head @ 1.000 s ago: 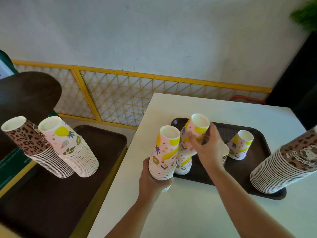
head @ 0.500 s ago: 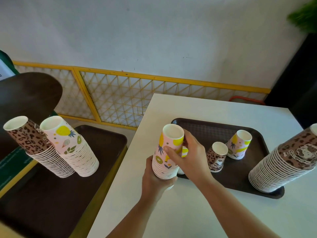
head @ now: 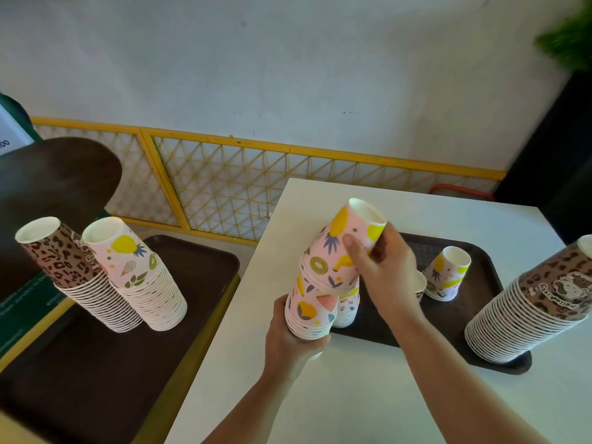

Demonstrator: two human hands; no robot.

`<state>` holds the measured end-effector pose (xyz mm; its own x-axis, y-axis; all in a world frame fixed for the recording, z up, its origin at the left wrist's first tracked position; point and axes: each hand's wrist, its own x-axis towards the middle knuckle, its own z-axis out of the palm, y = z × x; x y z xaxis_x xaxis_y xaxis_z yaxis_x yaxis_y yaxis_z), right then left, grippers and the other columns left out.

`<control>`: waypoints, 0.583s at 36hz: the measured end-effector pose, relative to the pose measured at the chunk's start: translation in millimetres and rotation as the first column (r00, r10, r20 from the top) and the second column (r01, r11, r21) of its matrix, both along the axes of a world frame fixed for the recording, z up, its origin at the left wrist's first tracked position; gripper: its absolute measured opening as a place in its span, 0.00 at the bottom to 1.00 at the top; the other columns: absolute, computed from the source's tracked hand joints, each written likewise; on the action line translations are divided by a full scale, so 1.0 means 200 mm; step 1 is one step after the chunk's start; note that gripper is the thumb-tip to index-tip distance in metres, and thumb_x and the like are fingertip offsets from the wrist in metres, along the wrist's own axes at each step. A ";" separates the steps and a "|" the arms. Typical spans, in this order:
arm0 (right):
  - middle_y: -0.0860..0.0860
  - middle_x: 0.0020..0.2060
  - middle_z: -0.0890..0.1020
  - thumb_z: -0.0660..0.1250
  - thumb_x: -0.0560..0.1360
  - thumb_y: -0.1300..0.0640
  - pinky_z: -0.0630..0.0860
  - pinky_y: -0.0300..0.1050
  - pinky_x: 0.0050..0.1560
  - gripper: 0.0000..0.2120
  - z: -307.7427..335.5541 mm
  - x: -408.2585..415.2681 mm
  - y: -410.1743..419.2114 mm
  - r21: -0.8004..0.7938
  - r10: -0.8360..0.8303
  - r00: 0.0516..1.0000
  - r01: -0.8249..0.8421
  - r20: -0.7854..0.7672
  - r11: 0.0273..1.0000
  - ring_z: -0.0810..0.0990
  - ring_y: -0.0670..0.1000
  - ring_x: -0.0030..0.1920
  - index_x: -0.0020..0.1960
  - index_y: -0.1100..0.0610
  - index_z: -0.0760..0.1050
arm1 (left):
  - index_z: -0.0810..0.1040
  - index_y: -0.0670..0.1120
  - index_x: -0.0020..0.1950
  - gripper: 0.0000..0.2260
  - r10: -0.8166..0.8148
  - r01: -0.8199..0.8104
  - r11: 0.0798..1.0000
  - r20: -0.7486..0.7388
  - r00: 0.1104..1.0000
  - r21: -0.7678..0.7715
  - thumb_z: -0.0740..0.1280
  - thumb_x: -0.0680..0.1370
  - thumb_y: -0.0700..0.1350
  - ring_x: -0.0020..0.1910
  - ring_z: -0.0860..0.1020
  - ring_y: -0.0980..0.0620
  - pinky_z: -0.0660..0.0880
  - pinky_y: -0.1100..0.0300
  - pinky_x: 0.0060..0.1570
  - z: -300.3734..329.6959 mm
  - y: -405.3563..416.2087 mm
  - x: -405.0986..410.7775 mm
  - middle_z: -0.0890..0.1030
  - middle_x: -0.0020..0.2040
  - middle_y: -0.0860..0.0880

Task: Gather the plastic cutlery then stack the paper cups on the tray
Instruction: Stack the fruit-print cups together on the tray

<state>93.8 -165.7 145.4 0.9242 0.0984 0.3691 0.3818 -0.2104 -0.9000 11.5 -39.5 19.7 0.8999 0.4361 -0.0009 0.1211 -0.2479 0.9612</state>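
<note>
Pink fruit-print paper cups [head: 315,310] form a stack gripped at its base by the left hand [head: 293,342], above the white table [head: 368,395] beside the brown tray [head: 480,267]. The right hand [head: 384,270] grips the tilted top cups [head: 349,245].

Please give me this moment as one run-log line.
left hand: holds fruit-print stack | right hand: seating tilted cup batch on it | tray: one fruit-print cup loose
</note>
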 end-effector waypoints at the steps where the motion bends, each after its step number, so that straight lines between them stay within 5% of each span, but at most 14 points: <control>1: 0.43 0.35 0.81 0.71 0.71 0.56 0.75 0.32 0.35 0.06 0.01 0.01 -0.01 0.034 -0.022 1.000 0.022 -0.001 0.999 0.80 0.37 0.37 0.43 0.51 0.74 | 0.69 0.55 0.56 0.33 0.002 -0.002 1.000 0.001 1.000 0.004 0.78 0.55 0.47 0.50 0.78 0.61 0.73 0.75 0.41 -0.01 0.00 0.00 0.80 0.51 0.56; 4: 0.46 0.37 0.81 0.69 0.72 0.53 0.77 0.39 0.37 0.07 0.05 0.07 -0.04 0.081 -0.118 0.993 0.115 0.028 0.990 0.80 0.43 0.38 0.45 0.56 0.74 | 0.68 0.53 0.58 0.34 0.012 -0.012 1.000 0.003 1.000 0.010 0.78 0.55 0.47 0.51 0.78 0.56 0.74 0.75 0.42 -0.02 0.02 0.00 0.78 0.52 0.56; 10: 0.43 0.44 0.80 0.71 0.70 0.53 0.72 0.24 0.38 0.17 0.00 0.14 -0.08 0.036 -0.215 0.973 0.213 0.085 0.976 0.79 0.36 0.42 0.57 0.56 0.73 | 0.66 0.55 0.57 0.34 0.050 -0.050 0.999 0.005 0.999 -0.013 0.77 0.55 0.49 0.51 0.77 0.60 0.73 0.77 0.42 -0.02 0.03 0.00 0.77 0.51 0.59; 13: 0.45 0.49 0.80 0.73 0.69 0.53 0.72 0.23 0.42 0.23 -0.10 0.14 -0.06 -0.046 -0.192 0.979 0.195 0.065 0.980 0.79 0.43 0.47 0.62 0.56 0.72 | 0.67 0.56 0.57 0.34 0.050 -0.050 0.998 0.000 0.999 -0.029 0.78 0.55 0.49 0.52 0.77 0.59 0.74 0.74 0.42 -0.01 0.02 0.01 0.78 0.52 0.58; 21: 0.42 0.58 0.75 0.74 0.67 0.49 0.68 0.29 0.51 0.31 -0.28 0.11 -0.04 -0.227 -0.052 0.997 0.039 -0.053 0.973 0.73 0.40 0.57 0.67 0.50 0.68 | 0.68 0.55 0.58 0.34 0.038 -0.036 0.998 0.028 0.999 -0.058 0.79 0.55 0.49 0.53 0.78 0.56 0.76 0.72 0.44 0.00 0.00 0.02 0.79 0.53 0.57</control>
